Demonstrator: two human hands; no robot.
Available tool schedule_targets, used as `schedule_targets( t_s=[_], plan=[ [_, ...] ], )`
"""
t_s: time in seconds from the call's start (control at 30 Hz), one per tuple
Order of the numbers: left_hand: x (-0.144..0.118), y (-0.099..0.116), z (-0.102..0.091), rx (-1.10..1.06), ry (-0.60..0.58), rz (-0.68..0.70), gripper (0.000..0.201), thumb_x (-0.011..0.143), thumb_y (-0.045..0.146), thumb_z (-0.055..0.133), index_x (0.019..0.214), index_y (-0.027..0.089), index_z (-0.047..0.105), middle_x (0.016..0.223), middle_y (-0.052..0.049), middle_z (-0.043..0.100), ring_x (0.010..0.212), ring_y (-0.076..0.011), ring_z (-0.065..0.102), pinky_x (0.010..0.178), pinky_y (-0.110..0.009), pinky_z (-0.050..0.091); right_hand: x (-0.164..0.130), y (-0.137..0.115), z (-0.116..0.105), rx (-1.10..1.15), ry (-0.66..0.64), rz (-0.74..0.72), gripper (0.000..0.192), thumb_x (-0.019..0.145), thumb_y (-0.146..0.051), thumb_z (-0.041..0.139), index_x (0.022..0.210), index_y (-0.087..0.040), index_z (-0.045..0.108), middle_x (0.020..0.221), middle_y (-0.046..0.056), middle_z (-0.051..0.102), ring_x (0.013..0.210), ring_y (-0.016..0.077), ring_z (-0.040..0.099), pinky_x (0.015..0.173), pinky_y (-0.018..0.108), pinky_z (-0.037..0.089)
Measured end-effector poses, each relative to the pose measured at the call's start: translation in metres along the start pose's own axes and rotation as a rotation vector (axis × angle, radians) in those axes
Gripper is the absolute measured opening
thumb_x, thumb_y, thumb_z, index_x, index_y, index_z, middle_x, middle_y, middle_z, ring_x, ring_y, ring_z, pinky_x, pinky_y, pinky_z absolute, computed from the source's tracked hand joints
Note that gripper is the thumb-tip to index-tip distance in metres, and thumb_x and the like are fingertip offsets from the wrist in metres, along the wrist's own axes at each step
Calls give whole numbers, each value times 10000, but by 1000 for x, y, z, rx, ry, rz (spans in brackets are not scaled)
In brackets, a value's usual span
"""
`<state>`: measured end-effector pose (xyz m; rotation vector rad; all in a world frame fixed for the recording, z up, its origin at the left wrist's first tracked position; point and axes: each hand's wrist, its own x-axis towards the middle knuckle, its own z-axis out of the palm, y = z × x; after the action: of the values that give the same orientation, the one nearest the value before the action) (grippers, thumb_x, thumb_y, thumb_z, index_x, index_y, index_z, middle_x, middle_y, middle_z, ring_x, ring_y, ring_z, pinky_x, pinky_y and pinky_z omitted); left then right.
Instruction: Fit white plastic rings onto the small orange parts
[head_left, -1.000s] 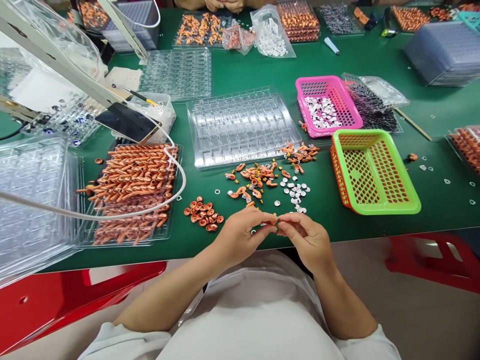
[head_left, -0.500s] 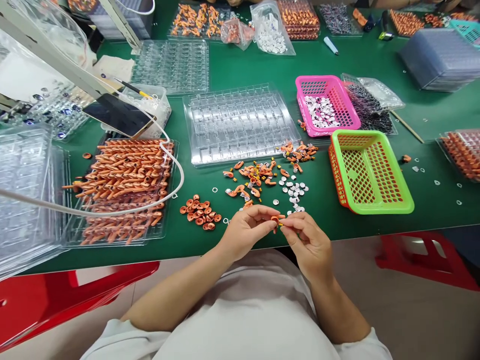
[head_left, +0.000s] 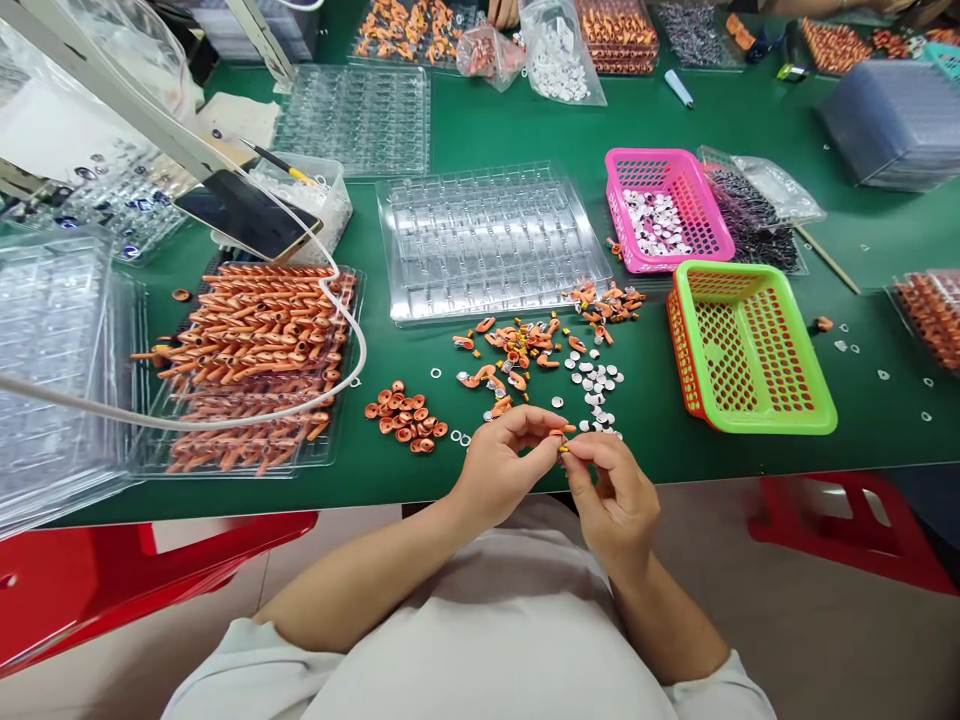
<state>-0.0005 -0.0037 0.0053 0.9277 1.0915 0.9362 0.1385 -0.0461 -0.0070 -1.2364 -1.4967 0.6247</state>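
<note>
Since the earlier picture both hands have drawn slightly nearer the body at the counter (head_left: 675, 455) edge. The left hand (head_left: 501, 465) pinches a small orange piece (head_left: 561, 431) at its fingertips; the right hand (head_left: 613, 492) meets it there, gripping a tiny yellow part (head_left: 564, 449). Just beyond lie loose white discs (head_left: 596, 380) and orange caps (head_left: 405, 418); farther off, a green basket (head_left: 817, 418) and clear tray (head_left: 491, 240).

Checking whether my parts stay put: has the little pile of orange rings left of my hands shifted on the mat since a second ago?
No. The orange rings lie just right of the full tray, as before.
</note>
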Motion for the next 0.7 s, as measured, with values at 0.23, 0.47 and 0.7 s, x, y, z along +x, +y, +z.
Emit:
schedule_targets(
  t_s=[0.23,0.47,0.7],
  plan=[
    [-2,1,-1,21,10,-24,209,801,237,698,978,141,753,971,-87,780,892,-205,735,843,-295,590,5,-1,-3,-72,-40,-43,276,883,-14,591,1047,-233,629,956,42,668,893,181,649,785,322,527],
    [-5,2,-4,77,-22,19,244,832,215,665,1042,137,762,1006,-78,787,900,-203,748,862,-287,604,9,-2,-3,-89,-48,-4,232,892,-36,593,1013,-229,637,934,41,669,884,182,648,769,313,526],
    [-7,1,-8,166,-47,69,239,846,205,664,1056,149,764,1001,-70,789,908,-206,748,860,-281,601,12,-2,-3,-91,-65,16,203,897,-47,590,984,-226,632,884,31,652,819,167,630,703,292,521]
  ],
)
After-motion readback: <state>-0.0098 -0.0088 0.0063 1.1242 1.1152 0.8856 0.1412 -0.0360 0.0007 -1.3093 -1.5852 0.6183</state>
